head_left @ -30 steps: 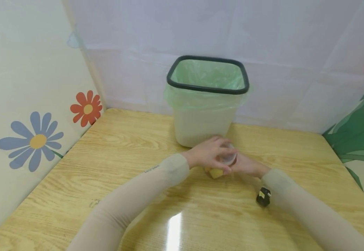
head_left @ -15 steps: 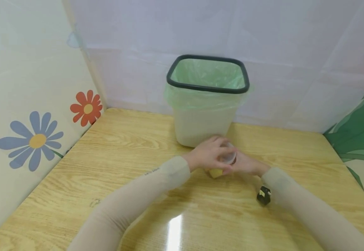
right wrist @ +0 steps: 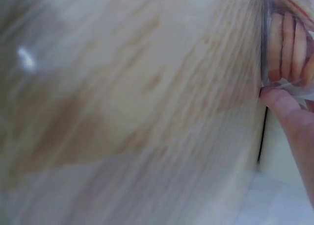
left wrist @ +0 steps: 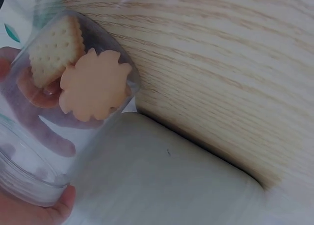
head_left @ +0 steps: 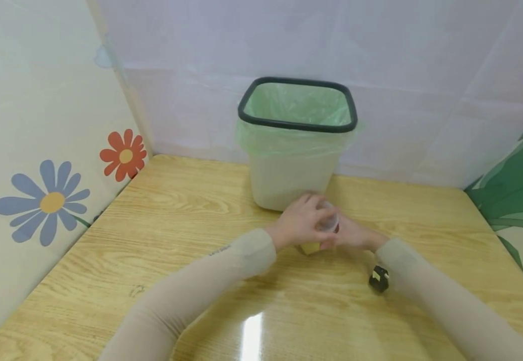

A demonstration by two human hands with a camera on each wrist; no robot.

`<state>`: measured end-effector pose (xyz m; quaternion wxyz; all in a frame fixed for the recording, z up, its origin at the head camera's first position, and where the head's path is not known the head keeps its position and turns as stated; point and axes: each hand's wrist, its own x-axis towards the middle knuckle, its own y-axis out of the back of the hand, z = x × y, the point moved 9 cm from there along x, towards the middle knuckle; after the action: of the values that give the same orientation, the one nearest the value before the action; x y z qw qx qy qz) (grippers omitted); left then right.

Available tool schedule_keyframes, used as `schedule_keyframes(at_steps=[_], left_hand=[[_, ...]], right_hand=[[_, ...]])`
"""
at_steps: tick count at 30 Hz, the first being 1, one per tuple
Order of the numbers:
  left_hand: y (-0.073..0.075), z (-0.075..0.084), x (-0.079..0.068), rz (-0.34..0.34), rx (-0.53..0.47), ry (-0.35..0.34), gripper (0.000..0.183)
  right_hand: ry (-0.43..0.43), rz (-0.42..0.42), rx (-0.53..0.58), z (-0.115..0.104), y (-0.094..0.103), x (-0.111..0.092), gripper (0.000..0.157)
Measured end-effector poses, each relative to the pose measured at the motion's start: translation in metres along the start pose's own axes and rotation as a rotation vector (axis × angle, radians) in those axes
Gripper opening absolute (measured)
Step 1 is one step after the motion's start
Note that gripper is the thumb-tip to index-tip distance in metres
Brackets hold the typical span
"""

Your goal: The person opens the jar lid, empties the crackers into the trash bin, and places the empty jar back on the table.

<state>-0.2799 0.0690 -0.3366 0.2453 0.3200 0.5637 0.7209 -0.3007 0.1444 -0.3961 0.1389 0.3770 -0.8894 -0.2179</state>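
Note:
A clear plastic jar with biscuits inside is tilted between both hands, just in front of a bin. A scalloped round biscuit and a square biscuit show through its wall in the left wrist view. My left hand grips the jar's round clear lid from the left, fingers curled over it. My right hand holds the jar's body from the right; its fingers show through the plastic. In the right wrist view, stacked biscuits lie above my thumb.
The pale bin with a black rim and a green liner stands on the wooden table against the back wall sheet. A small black block with a light label is beside the right sleeve. A flower-printed sheet borders the left side.
My left hand and sleeve have shifted slightly right, with the hand turning a little around the lid. The right hand stays almost in place on the jar.

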Motion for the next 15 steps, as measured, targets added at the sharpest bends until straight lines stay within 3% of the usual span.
schedule_keyframes(at_steps=[8,15], left_hand=[[0.006,0.001,-0.001,0.068,0.03,0.02,0.061],[0.015,-0.001,-0.003,0.081,0.008,0.037,0.057]], right_hand=[[-0.011,-0.003,-0.002,0.002,0.0,-0.001,0.092],[-0.042,-0.024,0.085,0.003,-0.003,0.0,0.089]])
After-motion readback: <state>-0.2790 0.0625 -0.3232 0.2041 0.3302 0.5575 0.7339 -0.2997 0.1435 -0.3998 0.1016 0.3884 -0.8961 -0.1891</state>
